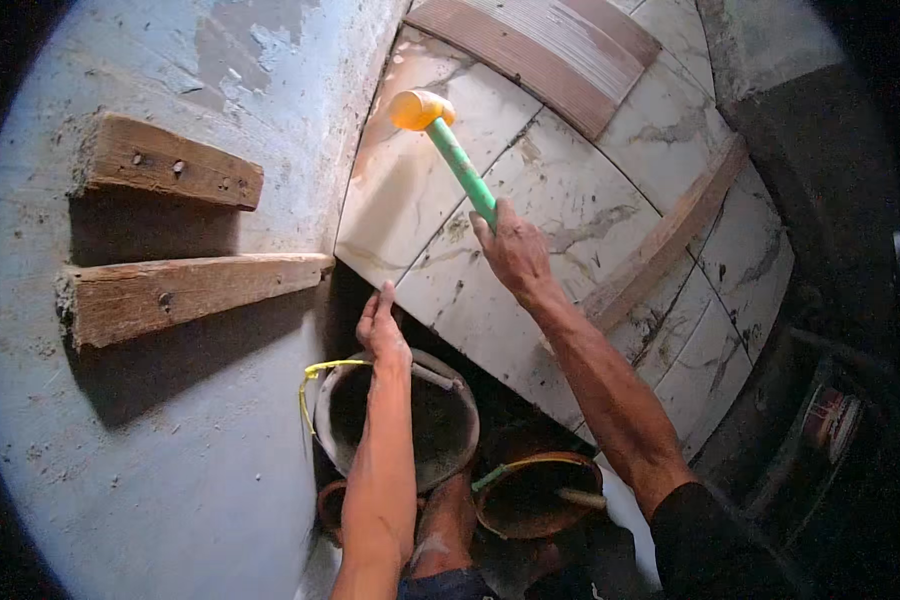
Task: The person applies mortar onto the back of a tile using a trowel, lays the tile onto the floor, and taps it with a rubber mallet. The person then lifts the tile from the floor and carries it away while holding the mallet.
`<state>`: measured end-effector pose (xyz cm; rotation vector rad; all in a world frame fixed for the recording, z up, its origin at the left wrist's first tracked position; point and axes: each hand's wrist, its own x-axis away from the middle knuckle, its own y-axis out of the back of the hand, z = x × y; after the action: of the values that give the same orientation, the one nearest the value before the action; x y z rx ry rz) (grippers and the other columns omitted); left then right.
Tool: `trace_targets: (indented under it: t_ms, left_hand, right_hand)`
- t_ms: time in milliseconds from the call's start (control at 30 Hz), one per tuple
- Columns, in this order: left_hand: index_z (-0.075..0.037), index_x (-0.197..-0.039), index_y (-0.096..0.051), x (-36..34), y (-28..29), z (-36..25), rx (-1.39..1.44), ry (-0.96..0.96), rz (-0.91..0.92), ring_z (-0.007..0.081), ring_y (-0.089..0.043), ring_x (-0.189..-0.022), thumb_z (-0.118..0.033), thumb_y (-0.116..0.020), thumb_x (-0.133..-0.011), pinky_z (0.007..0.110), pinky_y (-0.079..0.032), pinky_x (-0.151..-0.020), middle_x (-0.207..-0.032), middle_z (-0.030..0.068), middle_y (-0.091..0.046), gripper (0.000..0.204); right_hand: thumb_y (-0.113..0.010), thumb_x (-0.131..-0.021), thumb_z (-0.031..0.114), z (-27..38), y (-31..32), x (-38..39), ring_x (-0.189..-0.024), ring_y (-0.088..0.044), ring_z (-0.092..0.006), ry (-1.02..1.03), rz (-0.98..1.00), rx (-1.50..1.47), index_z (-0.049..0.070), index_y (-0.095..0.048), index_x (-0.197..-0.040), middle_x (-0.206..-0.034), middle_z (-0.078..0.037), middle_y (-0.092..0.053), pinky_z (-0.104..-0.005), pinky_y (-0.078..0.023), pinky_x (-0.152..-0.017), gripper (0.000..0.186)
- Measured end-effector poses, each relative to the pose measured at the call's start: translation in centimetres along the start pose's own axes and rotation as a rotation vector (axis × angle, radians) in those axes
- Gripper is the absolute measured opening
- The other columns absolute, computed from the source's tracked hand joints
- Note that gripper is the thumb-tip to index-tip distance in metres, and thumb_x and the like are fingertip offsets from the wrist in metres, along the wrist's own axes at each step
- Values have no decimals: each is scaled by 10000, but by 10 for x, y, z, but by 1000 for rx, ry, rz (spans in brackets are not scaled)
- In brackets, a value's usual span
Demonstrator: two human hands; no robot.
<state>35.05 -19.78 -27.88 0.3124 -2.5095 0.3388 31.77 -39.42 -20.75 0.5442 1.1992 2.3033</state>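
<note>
One mallet (459, 165), one wooden strip (672, 232), two wooden blocks (200, 292), at least two buckets (467, 425).
The right hand (516, 254) is clamped on the mallet's green handle; the orange head lies far and left of it, over pale tiles (470, 290). The left hand (383, 325), fingers straight and gripping nothing visible, is at their near edge; contact cannot be told.

Pale blue painted plaster wall (220, 470) on L, scuffed, w/ bare grey peeled patch (235, 60) near top. Short brown timber block (170, 165) juts out above longer brown timber beam (190, 295), both rough-cut w/ dark spots, each casting hard shadow below. Rough grey concrete surface (780, 45) upper R; R side v. dim vs. bright-lit L.
</note>
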Motion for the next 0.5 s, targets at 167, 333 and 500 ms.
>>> trace_targets:
  t_ms: [167,333,500]
  left_hand:
    - [23,-939,-581,2,-2,-5,-112,92,-53,149,-517,-878,-148,-753,-659,265,-377,-830,-937,72,-594,371]
    - [48,-995,-589,6,0,-7,-149,24,-8,144,-514,-879,-236,-712,-705,240,-374,-816,-959,73,-599,423]
    - [11,-852,-619,6,3,-5,-122,6,25,75,-460,-688,-196,-704,-706,207,-371,-647,-791,-16,-564,267]
  right_hand:
    - [-501,-831,355,-11,0,2,-473,-553,-356,7,-84,93,42,-441,-908,-533,-168,-547,-445,-446,-450,328]
    - [-502,-827,397,-11,14,0,-530,-565,-358,-59,23,159,57,-484,-911,-587,-193,-557,-446,-440,-466,351]
    - [-515,-840,342,-7,63,15,-487,-484,-129,-23,171,-476,35,-469,-944,-593,-37,-495,-285,-413,-433,327]
